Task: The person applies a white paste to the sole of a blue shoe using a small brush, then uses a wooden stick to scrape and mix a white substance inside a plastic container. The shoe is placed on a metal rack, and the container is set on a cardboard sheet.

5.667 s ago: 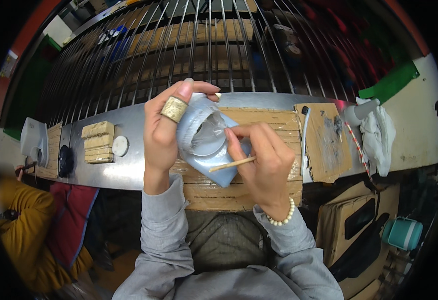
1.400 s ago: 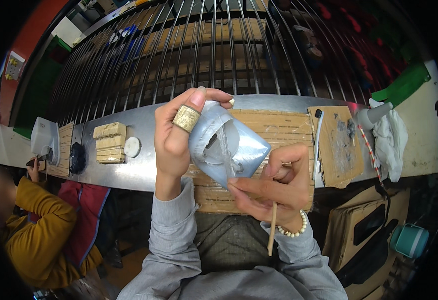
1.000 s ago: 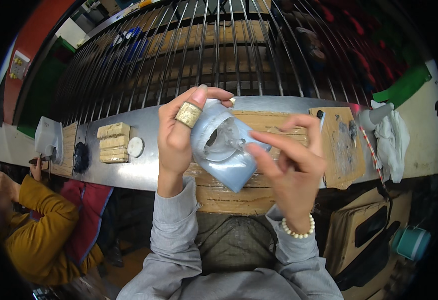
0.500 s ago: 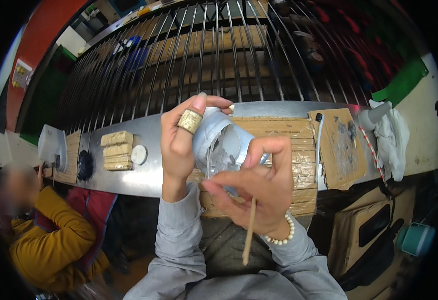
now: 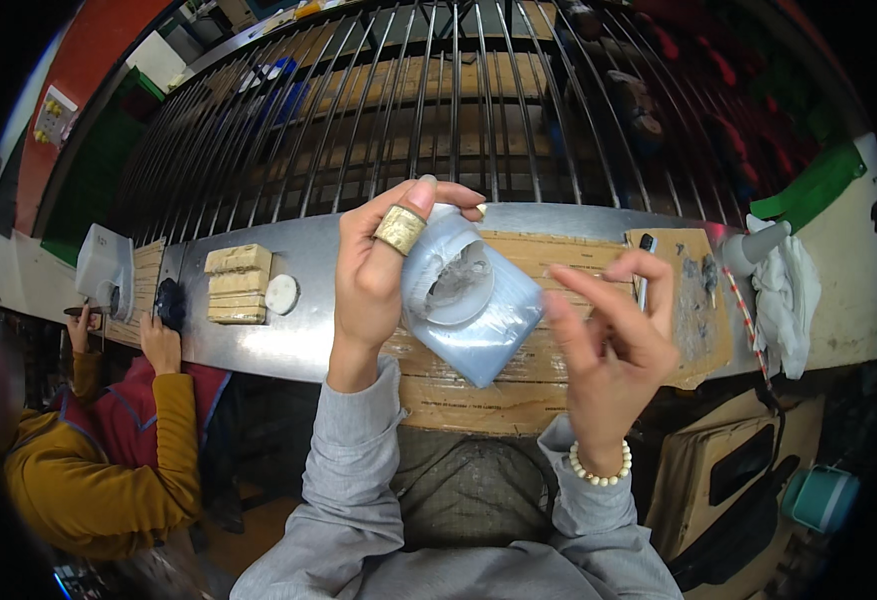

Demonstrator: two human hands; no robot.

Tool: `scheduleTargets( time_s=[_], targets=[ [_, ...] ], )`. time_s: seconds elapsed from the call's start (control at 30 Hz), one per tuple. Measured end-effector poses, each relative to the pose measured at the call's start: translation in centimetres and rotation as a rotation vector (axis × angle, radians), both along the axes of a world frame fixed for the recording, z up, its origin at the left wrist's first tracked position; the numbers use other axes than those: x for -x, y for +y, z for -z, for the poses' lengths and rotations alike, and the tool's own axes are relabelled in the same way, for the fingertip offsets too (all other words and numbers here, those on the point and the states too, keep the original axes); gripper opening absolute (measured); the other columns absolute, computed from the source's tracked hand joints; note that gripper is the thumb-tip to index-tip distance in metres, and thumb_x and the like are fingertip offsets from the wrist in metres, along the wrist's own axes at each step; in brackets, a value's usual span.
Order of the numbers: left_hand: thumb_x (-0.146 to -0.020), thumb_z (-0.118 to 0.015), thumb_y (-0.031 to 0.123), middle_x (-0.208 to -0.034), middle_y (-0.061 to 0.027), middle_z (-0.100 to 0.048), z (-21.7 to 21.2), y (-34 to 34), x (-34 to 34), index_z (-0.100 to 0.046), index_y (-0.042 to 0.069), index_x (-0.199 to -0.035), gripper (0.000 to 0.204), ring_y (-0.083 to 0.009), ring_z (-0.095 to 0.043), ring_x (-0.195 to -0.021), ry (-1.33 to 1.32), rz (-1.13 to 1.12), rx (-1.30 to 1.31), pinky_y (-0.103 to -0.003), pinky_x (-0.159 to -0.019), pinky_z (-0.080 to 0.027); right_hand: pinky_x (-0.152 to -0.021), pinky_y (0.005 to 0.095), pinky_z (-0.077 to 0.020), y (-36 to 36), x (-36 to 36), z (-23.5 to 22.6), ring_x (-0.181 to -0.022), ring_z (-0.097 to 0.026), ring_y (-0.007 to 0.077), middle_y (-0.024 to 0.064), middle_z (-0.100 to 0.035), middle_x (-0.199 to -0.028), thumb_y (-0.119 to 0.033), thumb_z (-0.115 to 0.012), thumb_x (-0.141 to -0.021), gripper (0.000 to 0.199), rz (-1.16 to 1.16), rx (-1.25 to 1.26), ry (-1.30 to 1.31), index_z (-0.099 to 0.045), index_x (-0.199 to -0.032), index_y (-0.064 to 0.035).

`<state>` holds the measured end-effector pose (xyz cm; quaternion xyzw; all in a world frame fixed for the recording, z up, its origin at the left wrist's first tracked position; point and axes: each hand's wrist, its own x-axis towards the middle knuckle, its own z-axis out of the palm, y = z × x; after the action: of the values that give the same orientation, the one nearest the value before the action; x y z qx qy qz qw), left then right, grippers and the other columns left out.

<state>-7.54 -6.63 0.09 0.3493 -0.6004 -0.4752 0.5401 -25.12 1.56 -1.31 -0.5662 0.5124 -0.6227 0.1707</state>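
Note:
My left hand is closed round the upper left side of a pale bluish, see-through plastic container. A wide ring-like band sits on its thumb. The container is tilted, with its round mouth toward me, and loose clear film covers the mouth and neck. Just right of its corner is my right hand, thumb and forefinger apart, nothing visible between them. Its palm is partly hidden, and the wooden stick seen before does not show. Under both hands lies flattened cardboard covered in clear film.
Left on the metal bench are a tan taped block and a white round lid. A smaller cardboard piece, striped stick and white cloth lie right. Metal bars stand behind; a co-worker works at left.
My right hand has moved right, off the container's mouth, and its fingers have spread; the wooden stick is out of sight. The container shifted slightly right. The co-worker's hands have come onto the bench.

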Motion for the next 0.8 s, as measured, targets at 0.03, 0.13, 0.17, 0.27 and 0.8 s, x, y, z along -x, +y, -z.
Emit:
scheduleTargets(
  time_s=[0.03, 0.13, 0.17, 0.27, 0.8],
  targets=[
    [-0.104, -0.048, 0.030, -0.092, -0.0130, -0.073, 0.0, 0.0, 0.0, -0.073, -0.006, -0.103, 0.044, -0.0160, -0.067, -0.085, 0.005, 0.002, -0.001, -0.028, -0.077, -0.053, -0.049, 0.0235, -0.0364, -0.2, -0.6, -0.5, -0.055, -0.045, 0.0027, 0.0065, -0.052, -0.109, -0.005, -0.086, -0.077, 0.028, -0.032, 0.026, 0.066, -0.079, -0.104, -0.0035],
    [-0.104, -0.048, 0.030, -0.092, -0.0138, -0.072, 0.0, -0.1, 0.0, -0.073, -0.007, -0.102, 0.044, -0.0163, -0.068, -0.086, 0.021, 0.015, 0.007, -0.029, -0.078, -0.053, -0.049, 0.0256, -0.0380, -2.0, -2.3, -1.5, -0.053, -0.045, 0.0051, 0.0076, -0.053, -0.108, -0.007, -0.087, -0.073, 0.026, -0.112, 0.087, 0.157, -0.078, -0.097, -0.0029],
    [-0.104, -0.049, 0.030, -0.092, -0.0140, -0.072, 0.0, 0.0, 0.0, -0.072, -0.007, -0.102, 0.044, -0.0164, -0.068, -0.087, 0.022, 0.011, -0.002, -0.029, -0.079, -0.053, -0.049, 0.0255, -0.0385, -2.5, -2.6, -1.8, -0.053, -0.046, 0.0054, 0.0078, -0.053, -0.108, -0.007, -0.088, -0.072, 0.026, -0.081, 0.133, 0.194, -0.078, -0.096, -0.0030],
    [-0.107, -0.038, 0.040, -0.093, -0.0145, -0.072, 0.1, 0.3, 0.0, -0.073, -0.006, -0.103, 0.058, -0.0178, -0.068, -0.088, 0.065, -0.009, -0.117, -0.030, -0.082, -0.053, -0.052, 0.0231, -0.0392, -3.2, -2.5, -2.7, -0.053, -0.049, 0.0046, 0.0079, -0.055, -0.108, -0.005, -0.089, -0.069, 0.026, -0.073, 0.153, 0.367, -0.080, -0.092, -0.0041],
    [-0.108, -0.020, 0.055, -0.088, -0.0130, -0.073, 0.8, 0.0, 0.2, -0.076, -0.003, -0.097, 0.081, -0.0192, -0.068, -0.084, 0.170, 0.000, -0.153, -0.030, -0.080, -0.054, -0.064, 0.0335, -0.0495, -2.0, -3.8, -2.5, -0.084, -0.062, 0.0232, 0.0142, -0.053, -0.105, 0.015, -0.068, -0.074, 0.021, -0.202, 0.072, 0.396, -0.062, -0.086, -0.0011]
  ],
)
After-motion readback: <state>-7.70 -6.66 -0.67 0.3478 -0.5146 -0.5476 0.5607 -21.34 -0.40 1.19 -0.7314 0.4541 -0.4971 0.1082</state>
